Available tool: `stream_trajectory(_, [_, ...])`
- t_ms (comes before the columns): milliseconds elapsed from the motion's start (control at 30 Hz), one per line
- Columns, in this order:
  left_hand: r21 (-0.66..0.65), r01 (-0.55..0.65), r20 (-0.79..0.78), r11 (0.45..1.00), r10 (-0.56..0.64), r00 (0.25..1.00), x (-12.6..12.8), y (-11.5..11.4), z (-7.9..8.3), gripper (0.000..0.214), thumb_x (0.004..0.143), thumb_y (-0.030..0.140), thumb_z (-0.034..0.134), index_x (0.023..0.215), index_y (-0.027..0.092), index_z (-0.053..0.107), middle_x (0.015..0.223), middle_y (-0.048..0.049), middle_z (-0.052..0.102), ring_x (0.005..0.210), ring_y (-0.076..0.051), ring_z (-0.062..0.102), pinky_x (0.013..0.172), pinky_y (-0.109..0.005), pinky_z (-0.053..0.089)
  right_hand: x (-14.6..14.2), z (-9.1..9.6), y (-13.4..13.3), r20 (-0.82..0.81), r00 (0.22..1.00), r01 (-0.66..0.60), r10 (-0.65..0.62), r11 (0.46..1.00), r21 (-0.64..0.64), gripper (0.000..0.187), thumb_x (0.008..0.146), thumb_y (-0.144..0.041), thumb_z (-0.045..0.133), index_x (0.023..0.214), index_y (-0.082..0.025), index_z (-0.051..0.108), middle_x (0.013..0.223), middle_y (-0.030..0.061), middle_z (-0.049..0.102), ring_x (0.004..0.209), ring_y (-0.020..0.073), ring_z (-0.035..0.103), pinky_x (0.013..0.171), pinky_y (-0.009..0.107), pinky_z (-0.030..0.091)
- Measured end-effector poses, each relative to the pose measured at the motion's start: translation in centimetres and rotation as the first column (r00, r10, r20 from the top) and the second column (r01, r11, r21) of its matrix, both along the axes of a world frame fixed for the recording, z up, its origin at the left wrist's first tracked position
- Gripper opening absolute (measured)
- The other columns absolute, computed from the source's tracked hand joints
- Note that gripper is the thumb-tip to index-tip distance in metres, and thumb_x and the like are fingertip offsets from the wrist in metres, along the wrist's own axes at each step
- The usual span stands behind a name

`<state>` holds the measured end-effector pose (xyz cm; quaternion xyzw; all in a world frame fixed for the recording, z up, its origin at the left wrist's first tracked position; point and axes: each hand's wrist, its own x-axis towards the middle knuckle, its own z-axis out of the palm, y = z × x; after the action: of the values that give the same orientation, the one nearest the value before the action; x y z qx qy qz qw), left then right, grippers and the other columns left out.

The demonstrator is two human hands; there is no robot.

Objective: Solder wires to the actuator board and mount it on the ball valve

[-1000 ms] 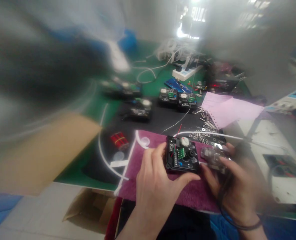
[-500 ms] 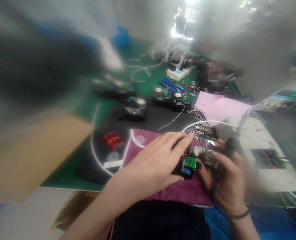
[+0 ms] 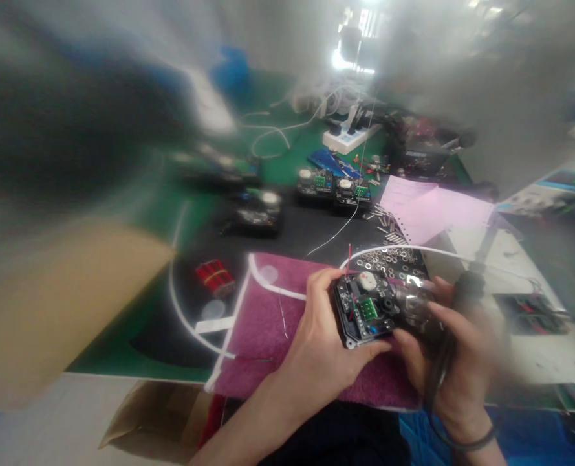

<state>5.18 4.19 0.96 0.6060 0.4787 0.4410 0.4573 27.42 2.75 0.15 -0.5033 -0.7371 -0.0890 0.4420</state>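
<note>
Two hands work at the near edge of a green bench top (image 3: 287, 162), w/ a brown cardboard sheet (image 3: 49, 304) (blurred) over its left side. A maroon cloth (image 3: 262, 310) lies on the near-centre part of the bench, and a pink paper (image 3: 433, 213) sits toward the right edge. The left hand (image 3: 323, 336) is clamped on a black circuit board (image 3: 365, 309), thumb under the near edge and fingers over the far-left corner, holding it tilted just above the cloth. The right hand (image 3: 455, 362) is closed on a shiny clear part (image 3: 413, 307) that touches the board's right edge. A dark corded tool (image 3: 466, 288) is in that hand too, grip unclear. So the board sits between both hands. Loose washers (image 3: 389, 259) lie just beyond it, and a red pack (image 3: 213, 276) lies left of the cloth.
</note>
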Motion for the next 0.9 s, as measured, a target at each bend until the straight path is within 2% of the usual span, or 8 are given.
stream_trajectory(133, [0.074, -0.010, -0.224, 0.997, 0.027, 0.974, -1.3, -0.6, -0.1, 0.109, 0.069, 0.034, 0.101, 0.152, 0.028, 0.031, 0.156, -0.0160, 0.046, 0.146, -0.037, 0.053, 0.121, -0.058, 0.050, 0.0, 0.1, 0.0, 0.020, 1.000, -0.004, 0.004, 1.000, 0.005, 0.064, 0.073, -0.036, 0.097, 0.124, -0.015, 0.064, 0.136, 0.0219, 0.070, 0.127, 0.0340, 0.069, 0.101, 0.044, 0.059])
stream_trajectory(267, [0.041, 0.125, -0.358, 0.991, -0.102, 0.928, -4.3, -0.4, 1.5, 0.113, 0.066, 0.061, 0.097, 0.157, 0.032, 0.036, 0.163, -0.0126, 0.040, 0.153, -0.037, 0.044, 0.126, -0.057, 0.045, -0.2, -0.1, -0.1, -0.002, 1.000, 0.009, -0.009, 1.000, -0.008, 0.064, 0.074, -0.037, 0.097, 0.125, -0.015, 0.064, 0.138, 0.0221, 0.069, 0.127, 0.0345, 0.069, 0.103, 0.047, 0.057])
stream_trajectory(333, [0.040, 0.125, -0.321, 0.991, -0.106, 0.941, -5.2, 0.1, 2.5, 0.082, 0.084, 0.061, 0.085, 0.152, 0.035, 0.047, 0.159, -0.0072, 0.047, 0.149, -0.031, 0.049, 0.125, -0.050, 0.047, -0.2, -0.1, -0.1, 0.001, 1.000, 0.015, -0.015, 1.000, -0.002, 0.064, 0.073, -0.036, 0.097, 0.124, -0.015, 0.064, 0.136, 0.0221, 0.069, 0.126, 0.0343, 0.069, 0.104, 0.046, 0.057])
stream_trajectory(433, [0.092, 0.002, -0.272, 0.996, 0.023, 0.962, -5.3, 1.3, 3.6, 0.033, 0.107, 0.039, 0.063, 0.140, 0.035, 0.061, 0.144, -0.0014, 0.063, 0.136, -0.021, 0.060, 0.120, -0.042, 0.049, -0.2, 0.1, 0.0, 0.013, 1.000, 0.022, -0.022, 1.000, 0.004, 0.062, 0.073, -0.035, 0.097, 0.123, -0.014, 0.065, 0.133, 0.0220, 0.071, 0.126, 0.0340, 0.070, 0.104, 0.046, 0.057])
stream_trajectory(500, [0.075, -0.034, -0.242, 0.997, 0.051, 0.969, -4.8, 2.2, 3.9, 0.027, 0.108, 0.033, 0.059, 0.135, 0.033, 0.064, 0.134, -0.0006, 0.070, 0.124, -0.019, 0.068, 0.110, -0.038, 0.054, -0.3, 0.2, 0.1, 0.020, 0.999, 0.030, -0.030, 1.000, 0.001, 0.062, 0.073, -0.035, 0.097, 0.123, -0.014, 0.065, 0.132, 0.0220, 0.071, 0.124, 0.0338, 0.070, 0.102, 0.045, 0.057])
stream_trajectory(633, [-0.033, -0.020, -0.107, 0.999, 0.017, 0.994, -3.5, 4.0, 3.7, 0.032, 0.103, 0.032, 0.068, 0.135, 0.032, 0.064, 0.121, -0.0003, 0.076, 0.101, -0.016, 0.073, 0.083, -0.030, 0.061, -0.3, 0.2, 0.0, 0.029, 0.999, 0.045, -0.046, 0.999, 0.006, 0.061, 0.075, -0.035, 0.096, 0.123, -0.014, 0.065, 0.132, 0.0215, 0.071, 0.123, 0.0336, 0.071, 0.101, 0.045, 0.058])
stream_trajectory(733, [-0.059, -0.043, -0.008, 0.997, 0.043, 0.999, -3.2, 4.8, 3.4, 0.038, 0.098, 0.026, 0.073, 0.135, 0.028, 0.063, 0.113, -0.0006, 0.077, 0.097, -0.016, 0.074, 0.083, -0.030, 0.061, -0.2, 0.2, 0.0, 0.035, 0.999, 0.041, -0.042, 0.999, 0.022, 0.059, 0.075, -0.034, 0.095, 0.122, -0.014, 0.065, 0.132, 0.0209, 0.071, 0.123, 0.0339, 0.070, 0.101, 0.046, 0.057])
stream_trajectory(900, [-0.091, -0.015, 0.111, 0.996, 0.025, 0.993, -3.6, 4.9, 3.2, 0.030, 0.097, 0.027, 0.076, 0.126, 0.023, 0.071, 0.105, -0.0022, 0.080, 0.097, -0.018, 0.077, 0.088, -0.031, 0.062, -0.1, 0.3, 0.2, 0.089, 0.996, 0.024, -0.029, 0.998, 0.059, 0.062, 0.072, -0.033, 0.096, 0.122, -0.014, 0.064, 0.129, 0.0209, 0.073, 0.121, 0.0341, 0.071, 0.096, 0.045, 0.059])
